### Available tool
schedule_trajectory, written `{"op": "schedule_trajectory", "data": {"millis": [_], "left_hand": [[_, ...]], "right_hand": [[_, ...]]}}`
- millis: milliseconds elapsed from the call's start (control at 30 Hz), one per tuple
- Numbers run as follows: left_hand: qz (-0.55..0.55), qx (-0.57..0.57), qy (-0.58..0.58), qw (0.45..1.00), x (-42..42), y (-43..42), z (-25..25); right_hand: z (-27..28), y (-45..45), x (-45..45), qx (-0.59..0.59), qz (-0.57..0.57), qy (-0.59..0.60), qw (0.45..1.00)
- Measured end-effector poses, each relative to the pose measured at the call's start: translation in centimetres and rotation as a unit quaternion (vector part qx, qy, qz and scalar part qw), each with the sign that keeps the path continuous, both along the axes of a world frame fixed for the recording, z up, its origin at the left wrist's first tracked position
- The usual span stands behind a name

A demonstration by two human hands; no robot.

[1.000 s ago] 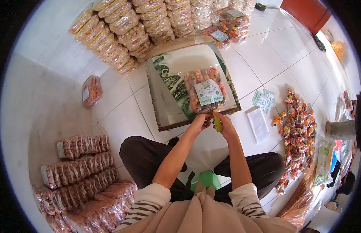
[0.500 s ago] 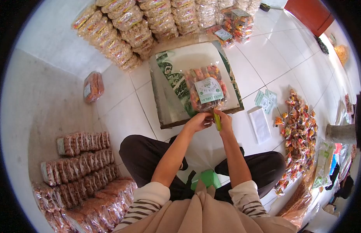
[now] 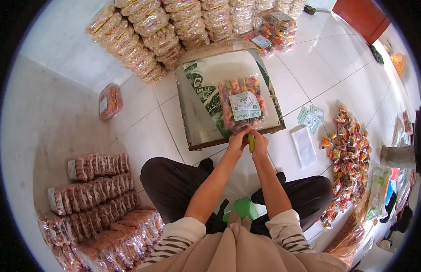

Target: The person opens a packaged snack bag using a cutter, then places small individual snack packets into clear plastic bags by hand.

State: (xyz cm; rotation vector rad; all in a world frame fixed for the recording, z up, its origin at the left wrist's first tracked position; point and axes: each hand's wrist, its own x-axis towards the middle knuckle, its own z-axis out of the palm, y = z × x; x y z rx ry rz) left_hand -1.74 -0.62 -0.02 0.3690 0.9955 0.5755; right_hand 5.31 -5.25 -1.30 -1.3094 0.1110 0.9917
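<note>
A clear plastic bag of orange snack packets lies on a low, worn table, with a white and green printed label showing through the front. Its gathered near end meets both hands at the table's front edge. My left hand is closed on that end of the bag, fingers pinched together. In my right hand is a slim yellow-green stapler, held close against the bag's end. The fingers hide where the stapler and plastic meet.
Green-white labels and a stack of clear bags lie on the tiles at right, beside a heap of wrapped snacks. Packed bags line the back wall; brown packs fill the left. A green object sits between the legs.
My left hand has moved in closer to my right, its fingers now pinched at the bag's end. The stapler is more upright, and the bag has turned slightly.
</note>
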Motion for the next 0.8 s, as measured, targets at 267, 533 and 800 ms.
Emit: {"op": "schedule_trajectory", "data": {"millis": [267, 533, 800], "left_hand": [[0.064, 0.031, -0.041, 0.997, -0.6, -1.1, -0.7], [0.005, 0.228, 0.181, 0.957, 0.5, -10.4, -5.9], [-0.342, 0.247, 0.215, 0.881, 3.3, -10.5, -13.5]], "right_hand": [[0.9, -0.2, 0.5, 0.006, 0.131, 0.065, 0.989], [-4.9, -7.4, -1.2, 0.020, 0.004, 0.052, 0.998], [-16.0, -10.7, 3.9, -0.151, -0.096, 0.081, 0.981]]}}
